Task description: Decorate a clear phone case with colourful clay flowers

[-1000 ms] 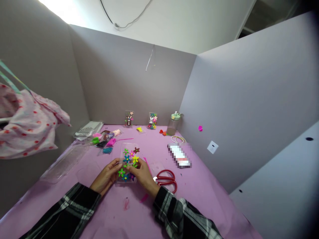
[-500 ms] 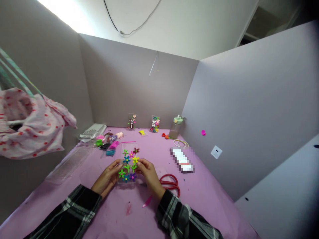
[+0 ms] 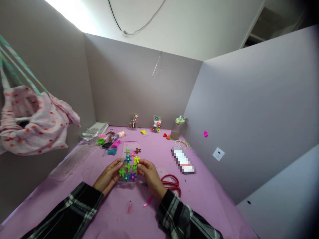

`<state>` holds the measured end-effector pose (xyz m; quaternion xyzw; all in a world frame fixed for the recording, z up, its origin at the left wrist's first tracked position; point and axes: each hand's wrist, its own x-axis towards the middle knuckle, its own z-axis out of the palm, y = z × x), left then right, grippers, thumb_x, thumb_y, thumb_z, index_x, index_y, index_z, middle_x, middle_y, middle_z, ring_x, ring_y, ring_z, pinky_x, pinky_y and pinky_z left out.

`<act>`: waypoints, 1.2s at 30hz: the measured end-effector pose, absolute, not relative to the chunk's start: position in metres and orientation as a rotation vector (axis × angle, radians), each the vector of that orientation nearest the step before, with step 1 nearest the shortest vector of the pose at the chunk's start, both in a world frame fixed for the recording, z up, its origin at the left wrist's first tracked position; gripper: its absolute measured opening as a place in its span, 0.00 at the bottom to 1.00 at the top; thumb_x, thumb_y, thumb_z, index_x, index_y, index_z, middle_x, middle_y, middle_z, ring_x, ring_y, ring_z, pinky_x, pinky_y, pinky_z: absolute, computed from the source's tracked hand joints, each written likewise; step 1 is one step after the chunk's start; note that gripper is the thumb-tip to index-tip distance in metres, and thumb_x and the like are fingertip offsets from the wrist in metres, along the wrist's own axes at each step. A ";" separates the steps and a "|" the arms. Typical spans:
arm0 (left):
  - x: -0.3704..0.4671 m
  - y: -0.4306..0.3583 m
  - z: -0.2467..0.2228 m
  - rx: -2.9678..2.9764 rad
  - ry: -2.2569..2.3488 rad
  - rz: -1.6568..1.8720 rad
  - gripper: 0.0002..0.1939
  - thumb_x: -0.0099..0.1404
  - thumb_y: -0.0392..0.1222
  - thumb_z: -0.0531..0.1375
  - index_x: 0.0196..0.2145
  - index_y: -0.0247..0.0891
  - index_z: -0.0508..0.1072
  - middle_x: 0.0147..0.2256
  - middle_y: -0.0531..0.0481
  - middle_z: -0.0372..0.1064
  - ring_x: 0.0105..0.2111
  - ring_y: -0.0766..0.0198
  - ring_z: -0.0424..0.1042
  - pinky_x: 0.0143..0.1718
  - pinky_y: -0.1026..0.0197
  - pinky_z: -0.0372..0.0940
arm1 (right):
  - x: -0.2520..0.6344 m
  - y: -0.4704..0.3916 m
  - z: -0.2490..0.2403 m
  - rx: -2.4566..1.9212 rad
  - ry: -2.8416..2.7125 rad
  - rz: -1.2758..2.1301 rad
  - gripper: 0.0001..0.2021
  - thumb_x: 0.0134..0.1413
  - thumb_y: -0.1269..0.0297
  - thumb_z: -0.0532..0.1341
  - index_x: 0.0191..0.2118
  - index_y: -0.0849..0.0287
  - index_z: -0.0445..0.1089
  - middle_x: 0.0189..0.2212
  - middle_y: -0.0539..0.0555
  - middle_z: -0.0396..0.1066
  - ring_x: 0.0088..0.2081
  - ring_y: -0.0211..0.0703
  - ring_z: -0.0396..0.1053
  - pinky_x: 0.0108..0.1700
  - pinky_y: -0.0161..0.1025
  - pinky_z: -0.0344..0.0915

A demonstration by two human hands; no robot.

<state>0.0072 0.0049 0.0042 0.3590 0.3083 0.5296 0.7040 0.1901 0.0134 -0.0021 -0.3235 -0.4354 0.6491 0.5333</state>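
Between my two hands is a clear rectangular plastic case, tilted up over the table and decorated with small clay flowers in green, blue, pink, yellow, purple and dark red. My left hand grips its left edge, thumb toward the front. On the opposite edge, my right hand pinches the case near the yellow flower. Red-handled scissors lie just right of my right wrist, their blades hidden by the hand. A pink clay tool rests on the table beneath my right forearm.
Bags of coloured clay lie at the back left beside a clear plastic tray. Two decorated cases lean on the rear panel. At right are a bottle and a phone. A polka-dot cloth bag hangs left.
The whole view has shifted slightly, so the surroundings sit a little further right. Both hands keep the same hold on the case, which has barely moved.
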 end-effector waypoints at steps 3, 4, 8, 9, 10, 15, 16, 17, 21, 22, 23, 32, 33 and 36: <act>0.008 0.005 0.004 0.787 0.687 1.179 0.10 0.62 0.37 0.65 0.42 0.37 0.74 0.37 0.47 0.79 0.34 0.61 0.78 0.36 0.63 0.72 | 0.190 0.013 -0.001 -0.779 -1.031 1.554 0.14 0.44 0.57 0.71 0.37 0.59 0.77 0.32 0.52 0.75 0.31 0.37 0.70 0.37 0.36 0.66; 0.008 0.005 0.004 0.784 0.688 1.180 0.10 0.62 0.38 0.65 0.42 0.37 0.74 0.37 0.47 0.79 0.34 0.61 0.78 0.36 0.63 0.72 | 0.190 0.013 -0.001 -0.787 -1.026 1.554 0.14 0.44 0.58 0.71 0.36 0.59 0.77 0.31 0.52 0.75 0.31 0.37 0.70 0.37 0.35 0.66; 0.009 0.004 0.006 0.780 0.705 1.185 0.11 0.60 0.38 0.67 0.41 0.37 0.74 0.37 0.47 0.79 0.33 0.60 0.79 0.35 0.62 0.73 | 0.189 0.014 -0.001 -0.809 -1.003 1.546 0.13 0.42 0.58 0.71 0.34 0.59 0.77 0.30 0.51 0.75 0.30 0.37 0.70 0.36 0.35 0.65; 0.009 0.004 0.006 0.783 0.706 1.182 0.11 0.60 0.38 0.67 0.41 0.37 0.74 0.37 0.47 0.79 0.33 0.60 0.79 0.34 0.62 0.73 | 0.189 0.013 0.000 -0.811 -1.000 1.544 0.13 0.42 0.58 0.71 0.34 0.59 0.76 0.30 0.51 0.75 0.30 0.37 0.70 0.36 0.35 0.65; 0.009 0.004 0.007 0.786 0.707 1.178 0.11 0.60 0.39 0.67 0.41 0.37 0.74 0.37 0.47 0.79 0.33 0.60 0.79 0.34 0.62 0.73 | 0.189 0.013 0.000 -0.812 -0.995 1.543 0.12 0.42 0.58 0.71 0.34 0.59 0.76 0.30 0.51 0.74 0.30 0.37 0.69 0.36 0.35 0.65; 0.009 0.004 0.007 0.792 0.701 1.184 0.11 0.60 0.38 0.67 0.41 0.36 0.75 0.37 0.47 0.79 0.33 0.61 0.78 0.36 0.63 0.73 | 0.189 0.011 0.002 -0.818 -0.966 1.563 0.10 0.41 0.62 0.69 0.33 0.58 0.75 0.30 0.51 0.74 0.30 0.38 0.69 0.36 0.35 0.66; 0.009 0.004 0.006 0.792 0.699 1.186 0.10 0.60 0.38 0.67 0.41 0.36 0.75 0.37 0.47 0.79 0.33 0.61 0.78 0.36 0.63 0.73 | 0.189 0.011 0.003 -0.820 -0.961 1.568 0.10 0.41 0.62 0.69 0.33 0.58 0.75 0.30 0.51 0.74 0.30 0.38 0.69 0.36 0.35 0.66; 0.009 0.004 0.006 0.792 0.699 1.187 0.10 0.60 0.38 0.67 0.41 0.36 0.75 0.37 0.47 0.79 0.33 0.61 0.78 0.36 0.63 0.73 | 0.189 0.010 0.004 -0.822 -0.958 1.573 0.10 0.41 0.63 0.69 0.33 0.58 0.75 0.30 0.51 0.74 0.30 0.37 0.69 0.36 0.35 0.66; 0.010 0.005 0.005 0.790 0.699 1.190 0.10 0.61 0.38 0.66 0.41 0.36 0.74 0.36 0.47 0.79 0.32 0.62 0.78 0.35 0.63 0.72 | 0.189 0.009 0.005 -0.832 -0.954 1.579 0.10 0.41 0.64 0.68 0.33 0.59 0.75 0.29 0.50 0.74 0.30 0.37 0.69 0.36 0.34 0.66; 0.010 0.005 0.005 0.787 0.697 1.188 0.10 0.61 0.38 0.66 0.41 0.36 0.74 0.36 0.48 0.79 0.32 0.62 0.78 0.35 0.63 0.72 | 0.188 0.009 0.005 -0.836 -0.955 1.578 0.10 0.41 0.64 0.68 0.33 0.59 0.75 0.29 0.50 0.74 0.30 0.36 0.69 0.36 0.34 0.65; 0.010 0.005 0.006 0.785 0.695 1.184 0.10 0.61 0.38 0.66 0.41 0.37 0.74 0.36 0.48 0.79 0.32 0.62 0.78 0.35 0.63 0.72 | 0.188 0.009 0.005 -0.841 -0.958 1.577 0.10 0.41 0.64 0.69 0.33 0.59 0.75 0.29 0.50 0.74 0.30 0.36 0.69 0.35 0.33 0.65; 0.013 0.002 0.007 0.767 0.689 1.170 0.11 0.60 0.38 0.67 0.41 0.37 0.75 0.36 0.49 0.79 0.32 0.63 0.78 0.35 0.65 0.71 | 0.185 0.013 -0.003 -0.843 -1.046 1.540 0.11 0.40 0.63 0.70 0.33 0.60 0.75 0.26 0.49 0.72 0.26 0.36 0.66 0.33 0.34 0.62; 0.013 0.002 0.007 0.768 0.687 1.170 0.11 0.60 0.38 0.67 0.41 0.37 0.75 0.36 0.49 0.79 0.32 0.63 0.78 0.35 0.65 0.71 | 0.185 0.013 -0.004 -0.840 -1.045 1.538 0.11 0.40 0.63 0.70 0.32 0.60 0.75 0.25 0.48 0.72 0.26 0.36 0.66 0.33 0.34 0.61; 0.014 0.001 0.007 0.778 0.682 1.163 0.12 0.60 0.38 0.67 0.42 0.37 0.76 0.37 0.48 0.79 0.33 0.62 0.79 0.36 0.64 0.71 | 0.186 0.014 -0.005 -0.837 -1.043 1.536 0.10 0.41 0.64 0.69 0.32 0.60 0.74 0.25 0.48 0.72 0.26 0.36 0.65 0.33 0.34 0.61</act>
